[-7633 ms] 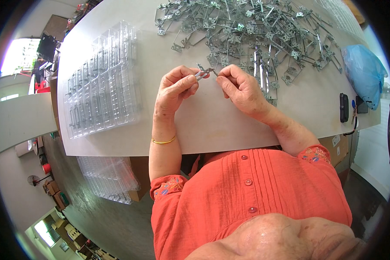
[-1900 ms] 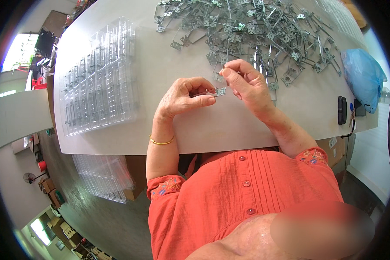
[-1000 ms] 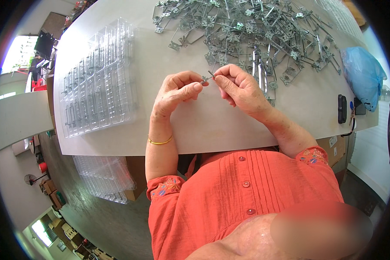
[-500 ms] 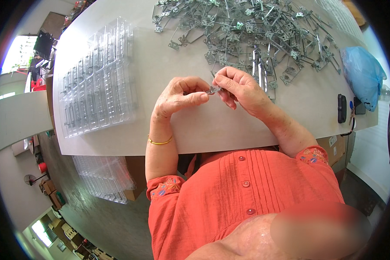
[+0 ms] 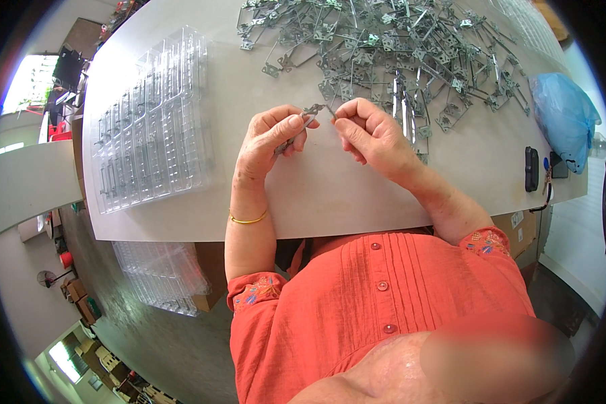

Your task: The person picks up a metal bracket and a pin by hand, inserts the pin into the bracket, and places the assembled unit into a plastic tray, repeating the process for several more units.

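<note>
Metal parts (image 5: 120, 168) lie inside the clear tray (image 5: 200, 111).

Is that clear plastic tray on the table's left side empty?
Not empty: the clear plastic tray holds thin grey metal parts, visible inside. Whether it's full, I cannot tell.

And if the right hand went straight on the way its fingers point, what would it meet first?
Most likely the slim silver metal bracket held in the left hand, just up and left of the right hand. Height is unclear from this view, so the hand might pass over or under.
</note>
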The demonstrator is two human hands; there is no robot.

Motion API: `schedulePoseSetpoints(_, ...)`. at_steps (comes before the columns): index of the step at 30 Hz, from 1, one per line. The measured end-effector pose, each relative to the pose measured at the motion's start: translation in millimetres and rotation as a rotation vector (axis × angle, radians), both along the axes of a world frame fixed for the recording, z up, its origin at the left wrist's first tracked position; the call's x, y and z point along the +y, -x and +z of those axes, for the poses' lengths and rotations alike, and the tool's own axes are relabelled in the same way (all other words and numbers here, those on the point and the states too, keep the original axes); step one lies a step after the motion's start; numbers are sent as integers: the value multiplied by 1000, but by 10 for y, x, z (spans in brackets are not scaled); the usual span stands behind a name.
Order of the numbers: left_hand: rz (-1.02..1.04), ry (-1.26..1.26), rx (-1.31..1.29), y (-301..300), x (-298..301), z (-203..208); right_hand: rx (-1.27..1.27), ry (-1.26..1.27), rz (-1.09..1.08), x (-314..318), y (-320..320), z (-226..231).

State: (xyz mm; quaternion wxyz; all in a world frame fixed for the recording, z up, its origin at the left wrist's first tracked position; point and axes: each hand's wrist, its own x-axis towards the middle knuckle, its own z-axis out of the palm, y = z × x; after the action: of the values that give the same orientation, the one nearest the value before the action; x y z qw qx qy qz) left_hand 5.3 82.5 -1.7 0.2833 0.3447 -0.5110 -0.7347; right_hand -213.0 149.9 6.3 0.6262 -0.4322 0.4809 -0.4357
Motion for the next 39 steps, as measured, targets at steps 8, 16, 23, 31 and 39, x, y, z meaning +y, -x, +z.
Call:
schedulePoseSetpoints(8, 9, 35, -95, 8, 2, -48, -14, -11, 48, 25, -11, -6)
schedulePoseSetpoints(16, 4, 55, -127, -2, -3, -60, -61, -43, 77, 41, -16, 7)
schedulePoseSetpoints(23, -69, 60, -133, 25, 4, 19, -99, -35, 68, 23, 1, -41)
schedulePoseSetpoints(31, -30, 107, -167, 24, 35, 64, -137, -72, 74, 6, -18, 8)
schedulePoseSetpoints(39, 99, 130, -75, 28, 62, 42, -69, -27, 27, -6, 17, -75)
